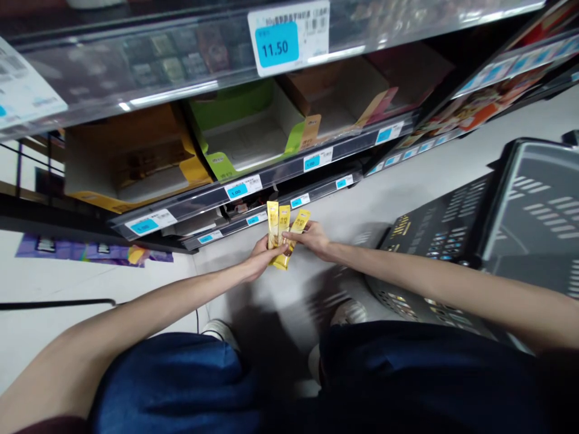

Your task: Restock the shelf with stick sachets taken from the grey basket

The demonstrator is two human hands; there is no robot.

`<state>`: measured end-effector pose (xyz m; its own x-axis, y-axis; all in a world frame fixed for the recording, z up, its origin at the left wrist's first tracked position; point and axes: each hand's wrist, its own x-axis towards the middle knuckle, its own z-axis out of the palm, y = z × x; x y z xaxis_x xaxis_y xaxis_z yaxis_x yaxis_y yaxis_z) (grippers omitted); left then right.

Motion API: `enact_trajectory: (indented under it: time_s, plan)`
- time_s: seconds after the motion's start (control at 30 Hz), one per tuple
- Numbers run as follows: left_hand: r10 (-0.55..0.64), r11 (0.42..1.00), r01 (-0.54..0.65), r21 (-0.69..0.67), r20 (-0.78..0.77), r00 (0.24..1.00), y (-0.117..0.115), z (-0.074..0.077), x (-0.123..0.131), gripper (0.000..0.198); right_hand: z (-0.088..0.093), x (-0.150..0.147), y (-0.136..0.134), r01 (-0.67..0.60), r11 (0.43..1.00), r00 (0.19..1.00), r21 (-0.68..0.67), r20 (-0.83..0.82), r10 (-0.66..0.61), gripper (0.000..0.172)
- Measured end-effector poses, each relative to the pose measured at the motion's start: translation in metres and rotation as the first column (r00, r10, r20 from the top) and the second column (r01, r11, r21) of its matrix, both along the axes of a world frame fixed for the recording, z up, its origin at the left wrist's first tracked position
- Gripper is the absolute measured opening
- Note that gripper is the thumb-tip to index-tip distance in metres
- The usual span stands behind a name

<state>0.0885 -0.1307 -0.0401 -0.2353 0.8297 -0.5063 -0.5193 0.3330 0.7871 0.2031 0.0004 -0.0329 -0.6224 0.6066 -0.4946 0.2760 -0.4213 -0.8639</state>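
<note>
Three slim yellow snack packets (284, 220) are fanned out between my hands, low in front of the shelf. My left hand (263, 256) is closed around the lower part of the left and middle packets, its thumb lying across them. With my right hand (314, 239) I pinch the rightmost packet, which leans to the right; the fingertips reach toward the middle one. Small print on the packets is too blurred to read. Behind them runs the lower shelf edge with its price tags.
Open display boxes stand on the shelf: a yellow one (136, 181), a green one (244, 141) and an orange one (335, 90). A grey shopping basket (511, 241) is at my right. Purple packets (93, 248) hang at the left. A large price tag (289, 39) juts overhead.
</note>
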Motion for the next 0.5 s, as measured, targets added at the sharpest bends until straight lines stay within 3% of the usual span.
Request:
enact_trajectory:
  time_s: [0.1, 0.3, 0.5]
  plan:
    - [0.005, 1.000, -0.006, -0.016, -0.101, 0.995, -0.001, 0.002, 0.002, 0.064, 0.000, 0.001, 0.000, -0.032, 0.999, 0.999, 0.028, -0.015, 0.033, 0.044]
    - [0.070, 0.998, -0.069, 0.014, -0.245, 0.967, -0.001, 0.000, 0.002, 0.067, 0.005, 0.007, -0.004, -0.266, 0.964, 0.962, -0.015, 0.056, 0.267, 0.039]
    - [-0.005, 0.999, 0.018, 0.043, -0.286, 0.958, 0.001, -0.006, -0.005, 0.064, 0.004, 0.008, -0.012, -0.185, 0.978, 0.982, -0.097, 0.016, 0.188, 0.031]
